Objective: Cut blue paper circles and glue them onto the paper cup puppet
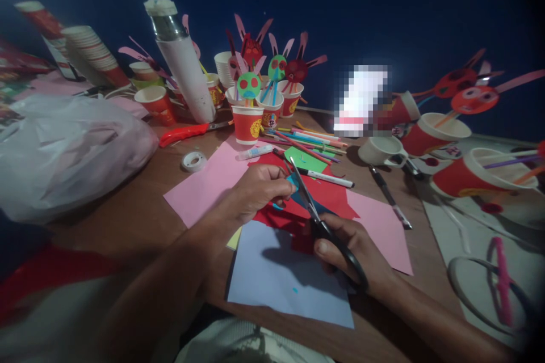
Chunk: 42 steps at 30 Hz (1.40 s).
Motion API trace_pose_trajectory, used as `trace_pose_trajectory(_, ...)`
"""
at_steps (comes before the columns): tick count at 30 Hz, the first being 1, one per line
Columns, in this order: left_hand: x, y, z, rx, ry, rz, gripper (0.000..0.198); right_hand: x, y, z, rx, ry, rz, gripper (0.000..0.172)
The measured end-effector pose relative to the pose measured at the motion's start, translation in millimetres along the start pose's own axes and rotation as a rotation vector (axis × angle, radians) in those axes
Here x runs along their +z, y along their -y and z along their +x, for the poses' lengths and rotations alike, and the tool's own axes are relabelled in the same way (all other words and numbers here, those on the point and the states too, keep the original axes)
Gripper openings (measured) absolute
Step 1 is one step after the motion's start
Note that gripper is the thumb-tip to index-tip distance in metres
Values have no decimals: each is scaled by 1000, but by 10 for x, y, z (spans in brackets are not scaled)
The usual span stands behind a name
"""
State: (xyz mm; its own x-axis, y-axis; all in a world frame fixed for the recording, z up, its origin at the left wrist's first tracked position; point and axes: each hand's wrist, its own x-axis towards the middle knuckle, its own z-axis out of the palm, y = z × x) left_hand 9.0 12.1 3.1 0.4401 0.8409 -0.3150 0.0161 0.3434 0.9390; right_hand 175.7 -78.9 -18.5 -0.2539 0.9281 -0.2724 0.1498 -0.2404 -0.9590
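Nearest, a pale lavender sheet of paper (pixel 281 278) lies on the brown wooden table (pixel 149 221). Just beyond it, black-handled steel scissors (pixel 317 221) are gripped in the right hand (pixel 361 255), fingers closed through the loops, blades parted and pointing to eleven o'clock. A small bright-blue paper scrap (pixel 293 182) is pinched in the left hand (pixel 255 190) at the blades, over a red paper sheet (pixel 336 193). A pink paper sheet (pixel 204 187) is spread at nine o'clock of the left hand. At twelve o'clock a green paper piece (pixel 304 159) and a white pen (pixel 327 178) are seen; at ten o'clock, a white tape roll (pixel 193 160). Farther off, a red paper cup (pixel 247 123) topped by a green paper face is marked with yellow print, which cannot be read.
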Motion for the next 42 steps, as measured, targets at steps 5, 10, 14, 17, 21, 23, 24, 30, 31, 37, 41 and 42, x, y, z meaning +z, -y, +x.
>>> trace_pose_trajectory(5, 6, -2, -6, 2, -6, -12, 11, 5, 23, 1, 11, -22, -17, 48)
trace_pose_trajectory(10, 26, 0, -13, 21, 7, -18, 17, 5, 39, 5, 25, -38, -26, 47)
trace_pose_trajectory(14, 45, 16, -11, 44, -15, -26, 18, 8, 42, 2, 15, -68, -17, 47)
trace_pose_trajectory(17, 59, 27, -13, 60, -53, -60, 16, 12, 47, 0, 8, -84, -17, 46)
trace_pose_trajectory(21, 68, 31, -20, 76, -79, -49, 15, 16, 43, 0, -1, -74, -14, 43)
trace_pose_trajectory(23, 67, 28, -25, 78, -76, -26, 15, 15, 27, -3, -5, -58, -15, 42)
trace_pose_trajectory(24, 64, 26, -28, 81, -79, -13, 15, 13, 15, -4, -10, -49, -17, 41)
trace_pose_trajectory(30, 57, -9, -48, 82, -74, 30, 13, 0, -51, -6, -95, 4, 10, 37)
trace_pose_trajectory(31, 58, -14, -51, 78, -69, 29, 13, 0, -53, -4, -109, 9, 14, 37)
trace_pose_trajectory(37, 60, -18, -44, 58, -61, 37, 13, 3, -34, 5, -111, 6, -3, 39)
trace_pose_trajectory(41, 52, -1, -33, 59, -59, 39, 14, 3, -33, -1, -119, 8, -2, 37)
trace_pose_trajectory(42, 51, 3, -32, 58, -57, 36, 14, 4, -35, -2, -124, 9, 3, 37)
